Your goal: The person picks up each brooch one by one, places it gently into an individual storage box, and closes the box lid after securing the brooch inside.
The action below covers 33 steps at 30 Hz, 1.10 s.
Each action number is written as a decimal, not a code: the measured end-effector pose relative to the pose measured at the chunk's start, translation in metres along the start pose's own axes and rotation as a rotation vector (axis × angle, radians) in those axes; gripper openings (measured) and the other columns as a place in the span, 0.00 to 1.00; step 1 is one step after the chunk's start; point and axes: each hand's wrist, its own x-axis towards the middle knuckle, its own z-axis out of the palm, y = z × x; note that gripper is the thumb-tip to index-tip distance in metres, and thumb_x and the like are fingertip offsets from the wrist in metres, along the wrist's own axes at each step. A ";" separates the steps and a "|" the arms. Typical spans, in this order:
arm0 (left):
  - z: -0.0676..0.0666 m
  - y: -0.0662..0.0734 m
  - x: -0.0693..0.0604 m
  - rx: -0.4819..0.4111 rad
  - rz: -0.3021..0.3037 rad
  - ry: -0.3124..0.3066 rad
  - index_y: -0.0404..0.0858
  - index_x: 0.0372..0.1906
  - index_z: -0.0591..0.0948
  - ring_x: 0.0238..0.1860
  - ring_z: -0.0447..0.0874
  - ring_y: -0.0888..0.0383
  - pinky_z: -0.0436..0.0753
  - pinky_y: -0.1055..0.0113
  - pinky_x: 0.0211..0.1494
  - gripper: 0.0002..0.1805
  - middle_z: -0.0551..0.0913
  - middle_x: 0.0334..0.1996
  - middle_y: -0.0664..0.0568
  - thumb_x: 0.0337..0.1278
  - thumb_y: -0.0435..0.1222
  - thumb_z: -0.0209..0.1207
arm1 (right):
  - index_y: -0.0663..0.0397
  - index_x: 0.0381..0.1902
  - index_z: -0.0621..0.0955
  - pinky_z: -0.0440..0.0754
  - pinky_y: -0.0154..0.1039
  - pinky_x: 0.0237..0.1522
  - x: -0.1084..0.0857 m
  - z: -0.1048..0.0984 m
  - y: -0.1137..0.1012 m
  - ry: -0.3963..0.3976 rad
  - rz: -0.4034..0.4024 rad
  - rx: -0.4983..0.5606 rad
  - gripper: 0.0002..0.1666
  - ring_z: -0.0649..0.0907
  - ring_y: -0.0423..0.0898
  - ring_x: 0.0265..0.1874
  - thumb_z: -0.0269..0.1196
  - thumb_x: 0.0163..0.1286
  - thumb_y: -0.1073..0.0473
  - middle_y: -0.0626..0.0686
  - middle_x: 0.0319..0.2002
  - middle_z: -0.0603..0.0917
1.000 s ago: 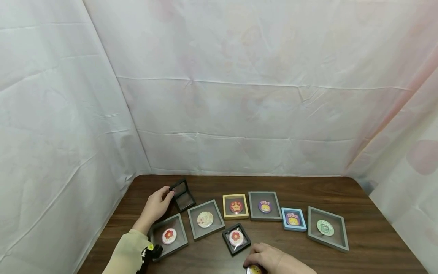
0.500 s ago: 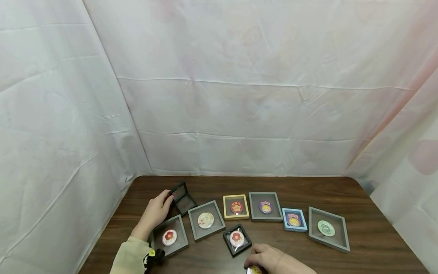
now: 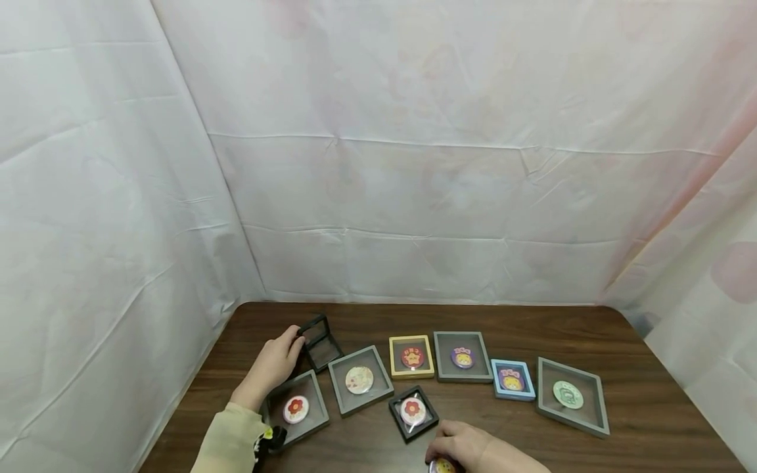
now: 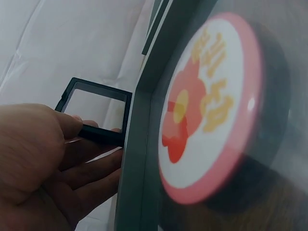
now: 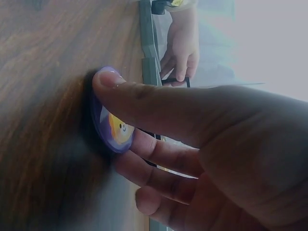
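Observation:
In the head view, my left hand (image 3: 271, 368) pinches the edge of a small black display frame (image 3: 324, 352), which is unfolded with one half tilted up. Its thumb lies over the black rim (image 4: 103, 135) in the left wrist view, with the other fingers behind. My right hand (image 3: 467, 447) holds a round purple-rimmed badge (image 3: 442, 467) at the bottom edge of the head view. Seen from the right wrist, the thumb lies on the face of the badge (image 5: 118, 129) and fingers support its far edge, close to the wooden tabletop.
Grey frames with badges lie at left (image 3: 278, 404), (image 3: 349, 404), at back (image 3: 443, 374) and at right (image 3: 591, 420). A yellow frame (image 3: 393, 358), a blue frame (image 3: 513, 395) and a black frame (image 3: 408, 433) lie among them. White curtains (image 3: 378, 184) surround the table (image 3: 650, 407).
The unfolded black frame and my left hand have shifted slightly toward me. My right hand keeps its hold on the badge, almost still. The head view has turned a little.

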 end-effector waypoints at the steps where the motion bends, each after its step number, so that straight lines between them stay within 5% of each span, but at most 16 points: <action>1: -0.001 0.001 0.000 0.003 0.002 -0.006 0.39 0.50 0.81 0.23 0.74 0.59 0.76 0.59 0.31 0.03 0.82 0.25 0.54 0.85 0.33 0.57 | 0.37 0.53 0.88 0.73 0.19 0.39 0.000 0.000 0.002 -0.017 0.008 0.013 0.21 0.75 0.25 0.40 0.79 0.64 0.58 0.37 0.44 0.79; 6: -0.002 0.002 0.000 0.029 0.018 -0.015 0.40 0.48 0.80 0.21 0.72 0.60 0.74 0.61 0.30 0.03 0.77 0.22 0.58 0.85 0.33 0.57 | 0.38 0.48 0.87 0.72 0.16 0.37 0.007 -0.005 0.000 -0.051 0.030 0.084 0.17 0.73 0.21 0.37 0.74 0.66 0.64 0.35 0.43 0.79; 15: -0.001 -0.003 0.002 0.032 0.031 -0.029 0.39 0.47 0.78 0.17 0.67 0.62 0.71 0.64 0.25 0.04 0.70 0.18 0.59 0.87 0.35 0.55 | 0.40 0.42 0.84 0.78 0.26 0.36 0.040 -0.094 -0.077 0.033 0.110 0.133 0.07 0.77 0.25 0.37 0.73 0.76 0.58 0.33 0.39 0.82; 23: -0.003 -0.001 0.002 0.028 0.050 -0.061 0.39 0.48 0.78 0.17 0.67 0.63 0.70 0.65 0.25 0.04 0.73 0.21 0.60 0.86 0.34 0.55 | 0.45 0.44 0.83 0.83 0.32 0.34 0.069 -0.111 -0.068 0.258 0.169 0.192 0.08 0.80 0.29 0.34 0.74 0.75 0.61 0.38 0.36 0.84; 33: -0.004 -0.003 0.002 0.017 0.050 -0.064 0.38 0.49 0.79 0.17 0.67 0.64 0.71 0.65 0.26 0.04 0.72 0.20 0.60 0.86 0.33 0.56 | 0.48 0.45 0.84 0.85 0.35 0.38 0.105 -0.104 -0.053 0.363 0.300 0.269 0.05 0.84 0.34 0.35 0.72 0.77 0.60 0.40 0.35 0.86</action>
